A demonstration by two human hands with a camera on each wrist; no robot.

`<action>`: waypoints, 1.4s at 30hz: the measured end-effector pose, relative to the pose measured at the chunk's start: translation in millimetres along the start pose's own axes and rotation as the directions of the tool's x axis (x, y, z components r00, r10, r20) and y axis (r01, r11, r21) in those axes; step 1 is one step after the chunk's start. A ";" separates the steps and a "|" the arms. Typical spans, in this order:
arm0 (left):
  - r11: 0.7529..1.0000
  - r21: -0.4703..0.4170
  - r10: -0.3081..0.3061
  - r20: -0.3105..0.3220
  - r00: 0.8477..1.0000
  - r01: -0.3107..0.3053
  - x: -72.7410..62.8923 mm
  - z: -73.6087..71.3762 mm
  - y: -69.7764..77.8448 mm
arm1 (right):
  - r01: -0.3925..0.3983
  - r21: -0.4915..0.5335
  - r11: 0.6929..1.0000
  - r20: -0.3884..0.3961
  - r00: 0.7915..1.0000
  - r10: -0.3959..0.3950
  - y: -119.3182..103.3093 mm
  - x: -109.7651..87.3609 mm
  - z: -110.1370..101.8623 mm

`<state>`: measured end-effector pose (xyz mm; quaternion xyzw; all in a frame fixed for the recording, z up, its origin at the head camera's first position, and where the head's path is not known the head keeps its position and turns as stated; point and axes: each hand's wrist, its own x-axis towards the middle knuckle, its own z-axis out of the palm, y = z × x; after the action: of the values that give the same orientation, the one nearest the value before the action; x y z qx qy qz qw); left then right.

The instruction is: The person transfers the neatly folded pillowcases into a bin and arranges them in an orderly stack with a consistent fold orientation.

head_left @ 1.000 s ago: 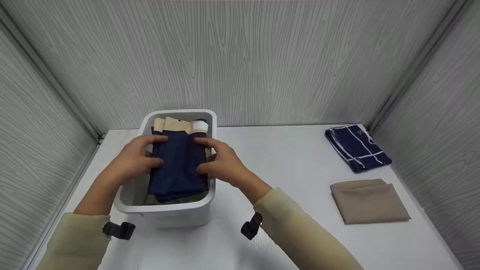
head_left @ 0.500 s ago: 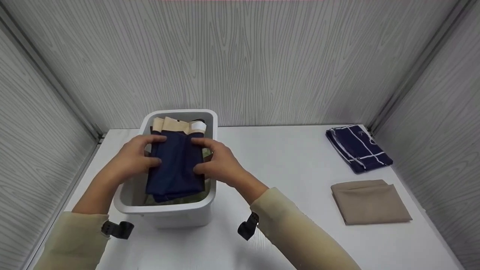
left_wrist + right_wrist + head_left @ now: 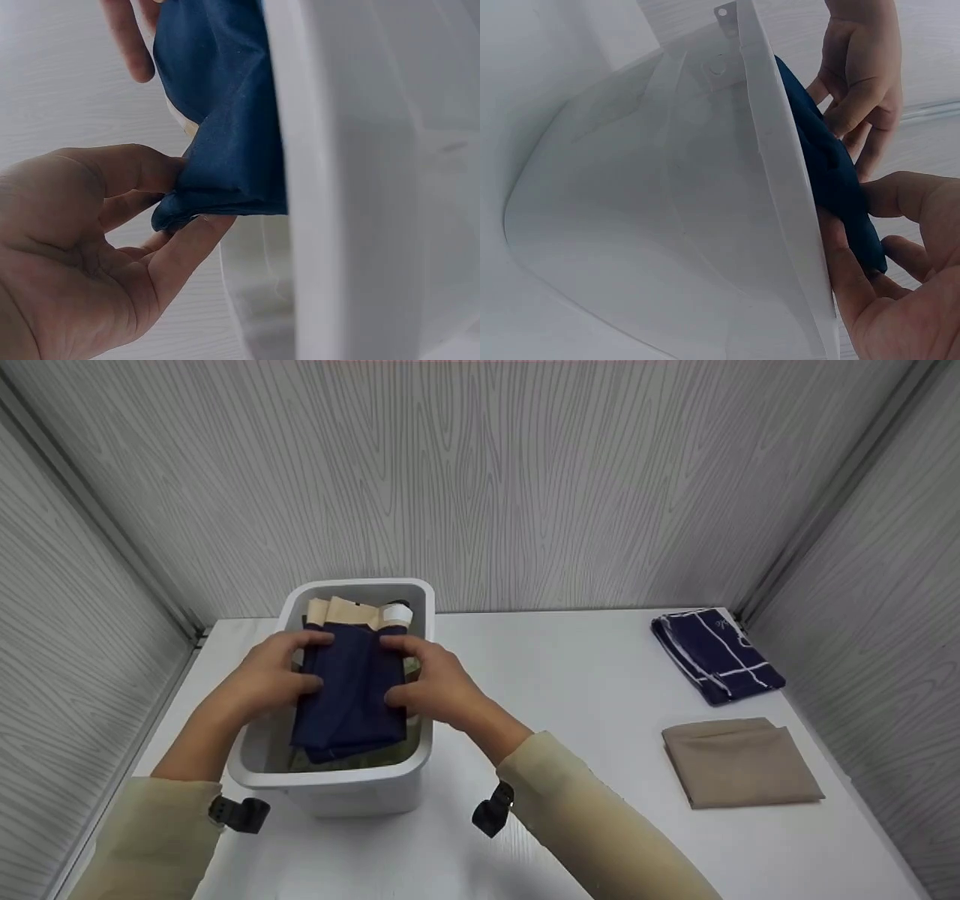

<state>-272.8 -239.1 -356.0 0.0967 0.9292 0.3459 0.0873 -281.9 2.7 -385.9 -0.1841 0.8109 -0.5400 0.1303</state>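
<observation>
A folded navy garment (image 3: pixel 349 690) with a beige band and a white patch at its far end lies within the mouth of a white plastic bin (image 3: pixel 337 780). My left hand (image 3: pixel 262 679) pinches its left edge, thumb and forefinger on the top face. From the opposite side my right hand (image 3: pixel 442 686) grips the right edge the same way. In the left wrist view the folded layers (image 3: pixel 225 157) sit between thumb and fingers, close by the bin's rim (image 3: pixel 307 187). Greenish cloth (image 3: pixel 352 761) shows beneath the garment inside the bin.
To the right on the white table (image 3: pixel 547 682) lie a folded navy cloth with white lines (image 3: pixel 716 656) and a folded taupe cloth (image 3: pixel 739 765). Grey wood-grain panels (image 3: pixel 480 480) close off the back and both sides.
My right hand has moved slightly left, and the garment's right edge has come in with it, narrowing the bundle a little. My left hand has stayed nearly still.
</observation>
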 end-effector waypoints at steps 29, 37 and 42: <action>0.999 -0.040 0.000 0.012 1.000 0.001 3.5 -0.7 -6.9 | -0.013 -0.068 0.998 -0.023 1.000 0.011 -2.4 2.2 -3.3; 1.000 -0.006 -0.010 0.021 1.000 0.011 5.8 -2.0 -7.2 | -0.033 -0.051 0.998 -0.026 0.999 0.032 -3.8 2.8 -2.6; 1.000 -0.013 -0.018 0.026 0.999 0.019 5.4 -2.7 -8.3 | -0.043 -0.040 0.998 -0.022 0.999 0.043 -4.4 2.9 -1.5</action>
<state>-279.6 -245.6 -360.0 0.0920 0.9266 0.3497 0.1031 -284.4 1.1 -381.3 -0.1634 0.8268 -0.5224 0.1295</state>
